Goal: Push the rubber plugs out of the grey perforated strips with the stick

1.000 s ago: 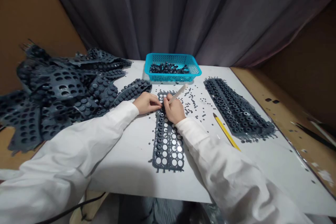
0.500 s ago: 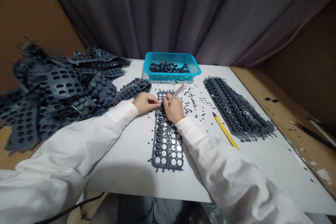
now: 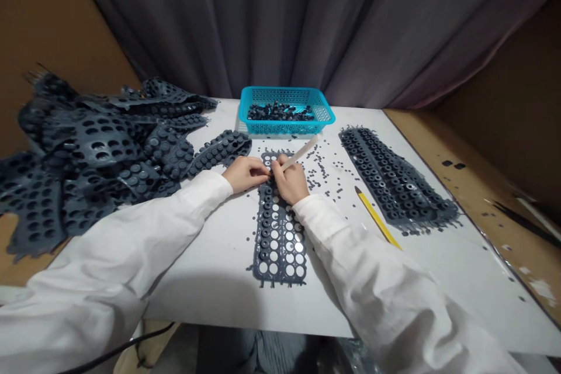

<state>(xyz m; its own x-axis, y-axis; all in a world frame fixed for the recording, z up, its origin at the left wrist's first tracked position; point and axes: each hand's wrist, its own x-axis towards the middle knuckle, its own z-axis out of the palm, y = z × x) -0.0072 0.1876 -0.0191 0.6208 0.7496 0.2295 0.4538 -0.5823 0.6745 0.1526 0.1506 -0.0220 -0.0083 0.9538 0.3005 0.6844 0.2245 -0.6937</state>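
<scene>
Two hands work over the far part of a perforated dark sheet (image 3: pixel 281 245) on the white table (image 3: pixel 210 298), the right hand (image 3: pixel 291 181) gripping a pale stick (image 3: pixel 302 152), the left hand (image 3: pixel 245 174) with thumb and forefinger nearly pinched at its left edge. A yellow pencil-like tool (image 3: pixel 377 217) lies to the right, and beyond the sheet sits a blue basket (image 3: pixel 287 127).

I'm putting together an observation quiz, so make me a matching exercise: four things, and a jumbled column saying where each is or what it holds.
1. Blue basket
2. Yellow tool
3. Pale stick
4. Dark heap

A. In the right hand
B. At the table's left
C. Holding small dark pieces
D. Beside the right sleeve

Pairs: 1-C, 2-D, 3-A, 4-B
</scene>
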